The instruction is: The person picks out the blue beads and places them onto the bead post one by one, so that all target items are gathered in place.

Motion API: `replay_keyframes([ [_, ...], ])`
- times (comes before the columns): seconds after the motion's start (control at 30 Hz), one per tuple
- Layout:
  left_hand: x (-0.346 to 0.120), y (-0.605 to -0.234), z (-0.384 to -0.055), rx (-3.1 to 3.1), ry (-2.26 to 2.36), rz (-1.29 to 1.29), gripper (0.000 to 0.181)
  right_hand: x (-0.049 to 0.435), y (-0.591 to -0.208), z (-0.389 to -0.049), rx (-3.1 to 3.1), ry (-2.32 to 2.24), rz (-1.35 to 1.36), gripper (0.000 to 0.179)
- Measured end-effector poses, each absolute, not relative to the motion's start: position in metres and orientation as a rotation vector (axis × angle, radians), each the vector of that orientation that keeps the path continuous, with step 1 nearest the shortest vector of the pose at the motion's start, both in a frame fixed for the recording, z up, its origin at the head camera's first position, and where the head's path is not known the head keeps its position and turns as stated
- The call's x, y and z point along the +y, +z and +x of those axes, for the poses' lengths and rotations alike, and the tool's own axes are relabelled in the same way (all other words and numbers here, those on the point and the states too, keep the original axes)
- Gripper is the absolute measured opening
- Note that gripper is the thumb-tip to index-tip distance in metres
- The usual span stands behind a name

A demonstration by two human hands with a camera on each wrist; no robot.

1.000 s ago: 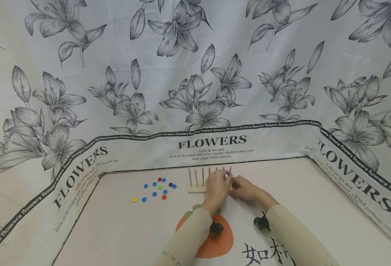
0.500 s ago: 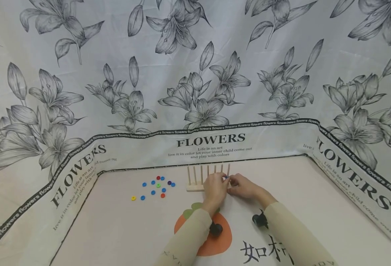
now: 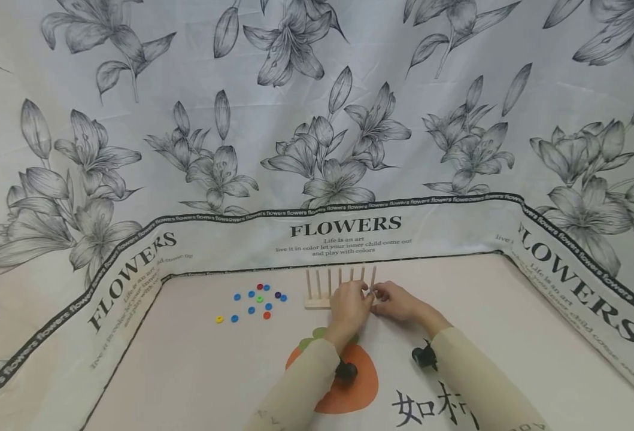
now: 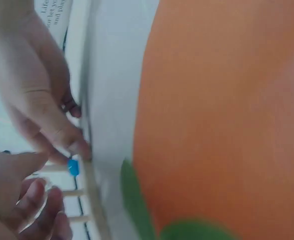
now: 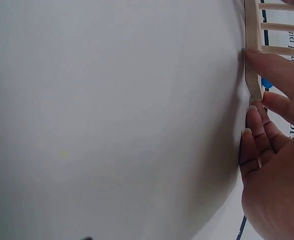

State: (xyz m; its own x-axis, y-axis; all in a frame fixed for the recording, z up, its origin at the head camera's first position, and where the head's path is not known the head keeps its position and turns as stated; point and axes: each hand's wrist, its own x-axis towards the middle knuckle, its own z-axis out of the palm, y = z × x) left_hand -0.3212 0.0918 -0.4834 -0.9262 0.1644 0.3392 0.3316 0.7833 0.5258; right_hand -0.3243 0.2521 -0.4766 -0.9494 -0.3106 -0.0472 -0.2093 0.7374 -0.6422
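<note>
A wooden peg rack (image 3: pixel 317 303) with a row of upright pegs stands near the far edge of the table. My right hand (image 3: pixel 400 303) grips its right end, thumb and index finger on either side of the base (image 5: pixel 253 35) in the right wrist view. Low on the end peg sits a blue bead (image 4: pixel 73 167), close to the base and right by the right fingertips. My left hand (image 3: pixel 347 308) is around the upper part of that peg, fingers loosely bent and apart from the bead in the left wrist view. In the head view the hands hide the bead.
Left of the rack lie several loose beads, among them a yellow one (image 3: pixel 220 319), a green one (image 3: pixel 260 299) and a red-orange one (image 3: pixel 267 315). Under the forearms the cloth bears a printed orange fruit (image 3: pixel 354 395). A flower-patterned curtain (image 3: pixel 343 236) closes off the back.
The blue bead has gone down the end peg, from near its top to near the base. My left fingers have come down slightly; the right hand stays at the rack's end.
</note>
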Motion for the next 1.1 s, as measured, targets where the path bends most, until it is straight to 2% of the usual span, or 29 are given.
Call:
replay_keyframes([
  [0.3,0.057,-0.454,-0.307,-2.795,-0.741,-0.735,0.023,0.257,-0.479,-0.329,2.782,-0.986,-0.375,0.052],
  [0.5,0.013,-0.441,-0.295,-2.752,-0.844,-0.812,0.026,0.256,-0.479,-0.331,2.764,-1.002,-0.408,0.055],
  [0.73,-0.055,-0.446,-0.279,-2.703,-0.976,-0.687,0.033,0.256,-0.48,-0.328,2.748,-0.986,-0.401,0.06],
  [1.1,-0.156,-0.469,-0.272,-2.667,-1.047,-0.279,0.044,0.251,-0.479,-0.327,2.738,-1.009,-0.379,0.061],
])
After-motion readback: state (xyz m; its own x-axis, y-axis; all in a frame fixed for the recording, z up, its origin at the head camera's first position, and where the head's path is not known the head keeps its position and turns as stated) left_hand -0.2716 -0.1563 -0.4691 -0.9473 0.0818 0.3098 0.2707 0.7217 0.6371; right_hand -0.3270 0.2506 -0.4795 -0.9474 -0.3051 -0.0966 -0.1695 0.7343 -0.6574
